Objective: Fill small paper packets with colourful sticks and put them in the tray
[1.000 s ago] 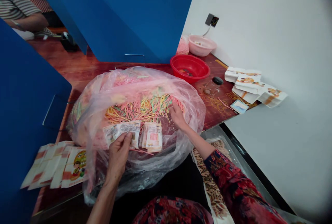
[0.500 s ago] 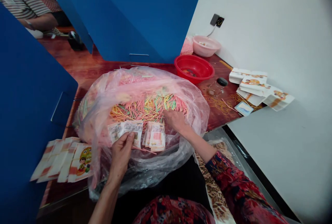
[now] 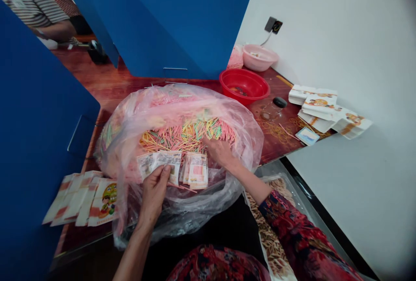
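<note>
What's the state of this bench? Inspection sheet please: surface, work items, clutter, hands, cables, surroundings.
Surface: reddish-brown table, partly covered by a crumpled, open plastic bag.
Work items: thin pink, yellow and green sticks in the bag; small printed packets on the wearer's side of them.
Clutter: red basin, pale pink basin, black-lidded clear jar, rubber bands, white printed packaging at both sides.
Left hand: fingers pinching a printed packet.
Right hand: at the sticks; grip unclear.
Cables: white cable from the wall outlet down behind the pale pink basin.
Surroundings: blue partition, white wall, another person's striped sleeve.
</note>
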The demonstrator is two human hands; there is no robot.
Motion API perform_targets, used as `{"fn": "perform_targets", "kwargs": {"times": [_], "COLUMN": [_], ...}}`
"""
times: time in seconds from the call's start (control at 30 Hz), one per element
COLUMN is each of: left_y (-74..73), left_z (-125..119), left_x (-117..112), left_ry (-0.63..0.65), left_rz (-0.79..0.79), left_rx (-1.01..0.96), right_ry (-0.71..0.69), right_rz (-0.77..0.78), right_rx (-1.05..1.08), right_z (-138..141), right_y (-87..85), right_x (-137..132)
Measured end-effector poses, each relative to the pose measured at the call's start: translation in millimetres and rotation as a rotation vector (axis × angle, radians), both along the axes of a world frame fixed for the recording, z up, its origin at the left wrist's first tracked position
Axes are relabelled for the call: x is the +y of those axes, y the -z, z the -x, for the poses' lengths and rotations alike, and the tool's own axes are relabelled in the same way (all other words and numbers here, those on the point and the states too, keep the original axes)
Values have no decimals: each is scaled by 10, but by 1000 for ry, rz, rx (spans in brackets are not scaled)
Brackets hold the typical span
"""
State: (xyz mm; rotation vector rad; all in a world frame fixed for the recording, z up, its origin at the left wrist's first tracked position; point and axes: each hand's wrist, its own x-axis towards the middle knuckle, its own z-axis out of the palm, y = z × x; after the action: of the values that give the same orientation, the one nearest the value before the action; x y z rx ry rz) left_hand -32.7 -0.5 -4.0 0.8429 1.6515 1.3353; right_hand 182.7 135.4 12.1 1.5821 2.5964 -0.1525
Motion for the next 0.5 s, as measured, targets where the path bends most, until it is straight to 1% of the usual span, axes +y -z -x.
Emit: {"fn": "perform_targets", "kwargs": {"times": [0.13,0.2,0.23,0.3,0.37,0.4,0.47,0.5], "left_y": [-3,-4,-5,-8,-13,-17,-25,-30], "left_z": [8,5,3,-1,-5,-8,-19,-27], "left_x": [-8,-8,-8,-6,-5,-4,-3,-1], "left_ry": [-10,-8,-4,4,9,11,14,17], "left_rz": [-1,3,5,3,-4,-6,-10,-11], "left_rx": [4,15,20,25,23,19,13,9], "right_ry": [-95,-92,-67,35,205,313,520,595], "right_rz": [-23,-13,-11,-23,1,67,283,396], "right_rx": [38,106,175,402,714,896,1222,1346], "right_z": [-30,-47,-52,-52,-41,-33,-20,-16], "right_y": [68,99,113,144,177,193,220,229], "right_x": [6,6,8,21,44,55,68,66]}}
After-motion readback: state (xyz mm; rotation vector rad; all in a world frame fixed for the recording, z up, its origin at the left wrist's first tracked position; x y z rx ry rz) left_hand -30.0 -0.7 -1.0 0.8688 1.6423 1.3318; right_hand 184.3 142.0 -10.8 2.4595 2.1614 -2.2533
